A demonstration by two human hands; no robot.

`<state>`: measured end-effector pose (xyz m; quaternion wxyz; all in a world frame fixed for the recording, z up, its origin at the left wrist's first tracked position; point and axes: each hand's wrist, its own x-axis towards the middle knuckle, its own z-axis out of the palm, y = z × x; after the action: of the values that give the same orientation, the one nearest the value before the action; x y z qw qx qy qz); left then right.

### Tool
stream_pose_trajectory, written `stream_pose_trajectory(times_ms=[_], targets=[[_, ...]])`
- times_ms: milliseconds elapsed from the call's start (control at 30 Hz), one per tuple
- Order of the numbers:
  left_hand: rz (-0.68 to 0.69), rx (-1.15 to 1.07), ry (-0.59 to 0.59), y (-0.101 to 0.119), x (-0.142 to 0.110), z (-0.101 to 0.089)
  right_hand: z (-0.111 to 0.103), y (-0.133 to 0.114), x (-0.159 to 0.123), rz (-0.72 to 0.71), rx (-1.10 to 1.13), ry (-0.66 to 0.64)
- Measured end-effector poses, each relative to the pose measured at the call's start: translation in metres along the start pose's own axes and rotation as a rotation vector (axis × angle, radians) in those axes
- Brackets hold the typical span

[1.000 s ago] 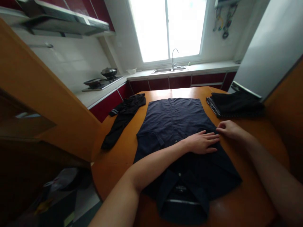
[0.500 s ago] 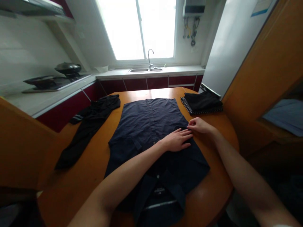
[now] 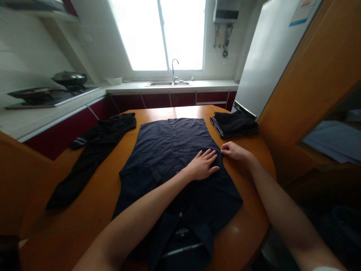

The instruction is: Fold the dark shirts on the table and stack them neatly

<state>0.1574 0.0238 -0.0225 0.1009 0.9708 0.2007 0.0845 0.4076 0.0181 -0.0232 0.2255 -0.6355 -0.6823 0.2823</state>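
A dark navy button-up shirt point(image 3: 169, 143) lies spread front side up, its collar towards me and its hem towards the window. My left hand point(image 3: 202, 165) rests flat on the right half of the shirt, fingers spread. At the shirt's right side edge, my right hand point(image 3: 233, 151) pinches the cloth between thumb and fingers. My left forearm crosses over the shirt and hides part of its front. White buttons and a neck label show near the collar.
The shirt lies on an orange wooden table point(image 3: 251, 180) with rounded edges. Black clothing point(image 3: 93, 154) with white stripes lies loosely at the left. Folded dark clothes point(image 3: 235, 123) are stacked at the back right. Beyond are a sink point(image 3: 162, 84), stove pans point(image 3: 69, 79) and a fridge point(image 3: 262, 56).
My left hand has slid slightly back from the shirt's right edge, its fingers more spread. My right hand still pinches the edge. The whole view has shifted a little.
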Motion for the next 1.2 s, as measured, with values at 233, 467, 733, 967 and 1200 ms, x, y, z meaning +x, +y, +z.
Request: stream_pose_trajectory(times_ms=[233,467,733,967,1200], targets=[[0.038,-0.055,0.027,-0.004,0.001,0.002,-0.008,0.002,-0.006,0.044,0.053,-0.015],[0.058,-0.033,0.007,-0.006,0.002,0.003,-0.011,0.005,-0.006,0.101,0.028,0.073],[0.234,-0.035,-0.032,0.012,-0.001,-0.002,-0.009,-0.001,-0.008,0.112,-0.034,0.062],[0.359,-0.059,-0.131,0.012,-0.004,-0.004,-0.008,0.004,-0.007,0.224,-0.003,0.083],[0.395,-0.07,-0.091,0.015,-0.006,-0.006,-0.01,0.002,-0.009,0.235,0.019,0.091]])
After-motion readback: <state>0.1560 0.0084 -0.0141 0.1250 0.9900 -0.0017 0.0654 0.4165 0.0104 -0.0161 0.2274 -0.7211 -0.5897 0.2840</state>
